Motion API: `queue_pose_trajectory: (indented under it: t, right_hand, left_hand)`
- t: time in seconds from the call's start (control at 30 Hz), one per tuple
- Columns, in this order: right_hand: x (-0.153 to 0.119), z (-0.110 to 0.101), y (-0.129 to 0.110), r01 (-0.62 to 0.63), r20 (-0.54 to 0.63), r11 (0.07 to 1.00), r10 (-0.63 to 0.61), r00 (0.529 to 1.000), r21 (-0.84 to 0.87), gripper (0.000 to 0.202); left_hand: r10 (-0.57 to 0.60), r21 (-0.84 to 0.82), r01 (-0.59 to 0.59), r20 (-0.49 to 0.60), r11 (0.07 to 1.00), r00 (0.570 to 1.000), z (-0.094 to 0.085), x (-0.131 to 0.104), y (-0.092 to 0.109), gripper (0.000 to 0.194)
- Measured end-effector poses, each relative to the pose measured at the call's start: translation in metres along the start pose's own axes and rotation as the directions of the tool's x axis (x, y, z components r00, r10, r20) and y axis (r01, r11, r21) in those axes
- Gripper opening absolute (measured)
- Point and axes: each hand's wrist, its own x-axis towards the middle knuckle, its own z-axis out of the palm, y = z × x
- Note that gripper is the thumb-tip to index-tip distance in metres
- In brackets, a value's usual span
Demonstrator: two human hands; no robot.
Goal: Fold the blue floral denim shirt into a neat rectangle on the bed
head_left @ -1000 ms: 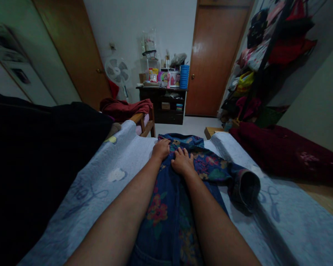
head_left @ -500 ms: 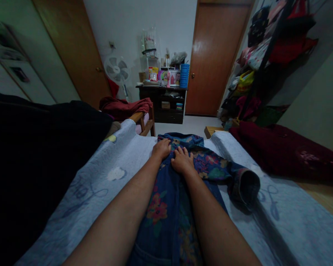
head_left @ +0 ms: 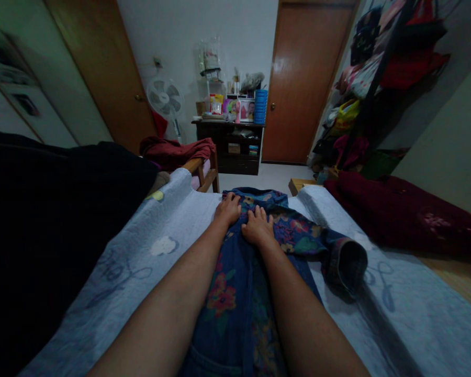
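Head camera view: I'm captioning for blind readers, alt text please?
Left hand and right hand press flat on a floral denim jacket, one sleeve folded outward, on a pale blue bedspread. Behind: a dark shelf unit and white pedestal fan.

No text is legible — looping marks [head_left: 141,273] on the blue sheet [head_left: 192,220] included.

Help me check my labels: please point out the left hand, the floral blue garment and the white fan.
Left hand [head_left: 228,210]: head view, on the back of the hand.
Floral blue garment [head_left: 222,298]: head view, on the red flower print.
White fan [head_left: 164,98]: head view, on the hub.
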Motion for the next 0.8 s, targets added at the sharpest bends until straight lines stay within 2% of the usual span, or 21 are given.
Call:
queue_pose_trajectory:
  t: [0.47, 0.63, 0.8]
  right_hand:
    - [0.008, -0.006, 0.009, 0.021, 0.082, 0.999, -0.018, 0.996, -0.030, 0.057]
    - [0.011, -0.010, 0.017, 0.035, 0.083, 0.999, -0.036, 0.996, 0.008, 0.056]
    - [0.014, -0.016, 0.028, 0.108, 0.043, 0.992, -0.110, 0.993, 0.058, 0.049]
  left_hand:
    - [0.031, -0.023, -0.031, -0.019, 0.999, 0.999, 0.003, 0.000, -0.001, 0.037]
    - [0.036, -0.027, -0.036, -0.027, 0.999, 0.999, 0.004, 0.000, -0.001, 0.036]
    - [0.026, -0.049, -0.027, -0.028, 0.998, 0.999, 0.006, 0.001, -0.003, 0.035]
